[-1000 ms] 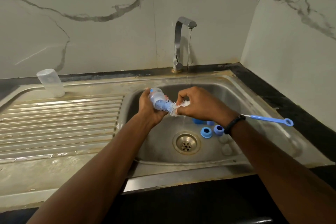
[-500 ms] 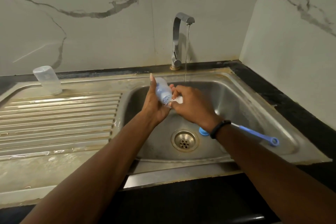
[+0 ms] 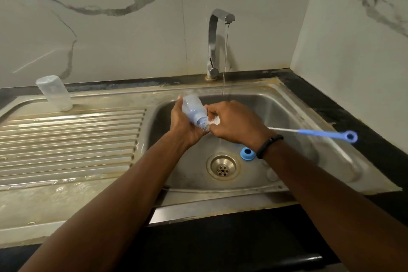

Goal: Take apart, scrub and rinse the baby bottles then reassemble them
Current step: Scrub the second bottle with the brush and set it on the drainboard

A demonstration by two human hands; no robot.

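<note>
Left grip (image 3: 187, 126) wrapped round clear baby bottle (image 3: 194, 109), base tipped up and away, mouth angled down toward right grip (image 3: 234, 125), held over basin just left of running water. Right grip closed on bottle brush (image 3: 309, 132) close to bristles, white tuft bunched at bottle mouth, wire and blue handle sticking out rightward past black wristband (image 3: 269, 146). Compared with a second ago: more bristle showed outside bottle then, bottle lying flatter; half a second ago bottle stood nearly upright with brush buried; now tilted again, tuft partly out. Reads as in-and-out scrubbing stroke in mid-cycle, so inside of this bottle likely close to clean, rinsing yet to come. Far left on draining board, second clear bottle (image 3: 54, 93) standing upside down, apparently done or waiting, cannot tell which. Ribbed draining board (image 3: 72, 139) wet in patches. Behind grips, tap (image 3: 217, 42) pouring thin stream into sink (image 3: 293, 183), falling just behind right grip. Below grips, drain (image 3: 223, 166), blue ring (image 3: 247, 153) just beside it to right, touching basin floor; pale round pieces near right forearm too faint to name. Other blue parts seen a second ago now hidden under right arm. Nothing blocking move of bottle under stream; loose parts near drain worth minding when rinsing.
</note>
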